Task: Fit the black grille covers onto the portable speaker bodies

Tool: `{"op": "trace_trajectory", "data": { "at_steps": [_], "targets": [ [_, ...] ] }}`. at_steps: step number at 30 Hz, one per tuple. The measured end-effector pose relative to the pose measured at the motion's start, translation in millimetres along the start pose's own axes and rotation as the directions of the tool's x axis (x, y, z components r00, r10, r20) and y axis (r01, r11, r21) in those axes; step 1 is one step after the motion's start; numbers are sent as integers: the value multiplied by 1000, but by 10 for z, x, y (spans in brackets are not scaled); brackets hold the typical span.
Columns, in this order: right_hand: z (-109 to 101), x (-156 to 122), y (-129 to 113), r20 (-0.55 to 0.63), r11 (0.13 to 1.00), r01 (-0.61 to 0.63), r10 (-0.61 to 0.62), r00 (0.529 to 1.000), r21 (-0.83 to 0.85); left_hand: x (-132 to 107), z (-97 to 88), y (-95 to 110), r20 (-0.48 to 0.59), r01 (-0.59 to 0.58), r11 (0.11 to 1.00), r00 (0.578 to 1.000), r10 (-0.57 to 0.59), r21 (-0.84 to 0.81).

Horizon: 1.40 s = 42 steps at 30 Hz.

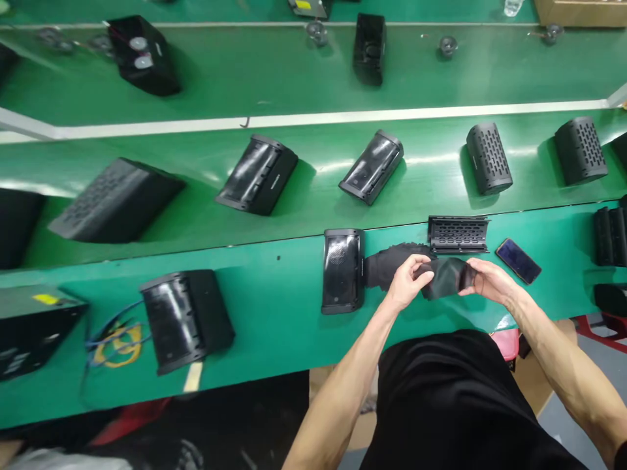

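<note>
My left hand and my right hand hold a thin dark sheet between them above the green bench. Each hand pinches one end, fingers closed on it. The sheet looks flexible and slightly see-through. Under and beside my left hand lies a pile of black sheets with uneven edges. Just beyond the held sheet rests a black slotted grille, its inner side up. To the left of the pile is a black box-shaped housing with a glossy front. A phone lies beyond my right hand.
Behind the bench runs a green conveyor belt carrying several black housings, including a slotted one. Farther left on the bench stand another housing and blue and yellow cables. Black parts stand at the right edge.
</note>
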State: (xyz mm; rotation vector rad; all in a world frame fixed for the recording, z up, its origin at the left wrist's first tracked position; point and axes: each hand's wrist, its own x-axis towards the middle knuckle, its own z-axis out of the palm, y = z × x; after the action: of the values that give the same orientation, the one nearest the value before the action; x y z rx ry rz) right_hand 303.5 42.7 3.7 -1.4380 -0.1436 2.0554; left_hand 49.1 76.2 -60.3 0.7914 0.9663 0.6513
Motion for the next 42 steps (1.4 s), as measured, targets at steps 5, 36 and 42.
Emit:
{"op": "trace_trajectory", "data": {
  "at_steps": [5,36,42],
  "targets": [
    [7,42,-133,-234,940,123,-203,951,-319,343,123,238,23,-162,917,986,166,363],
    [-537,458,-176,-485,625,-1,-605,631,-780,934,318,143,274,-401,487,909,313,776],
    [-433,481,-174,-435,541,-18,-656,616,-841,929,303,94,204,-339,509,931,302,791]
  ]
}}
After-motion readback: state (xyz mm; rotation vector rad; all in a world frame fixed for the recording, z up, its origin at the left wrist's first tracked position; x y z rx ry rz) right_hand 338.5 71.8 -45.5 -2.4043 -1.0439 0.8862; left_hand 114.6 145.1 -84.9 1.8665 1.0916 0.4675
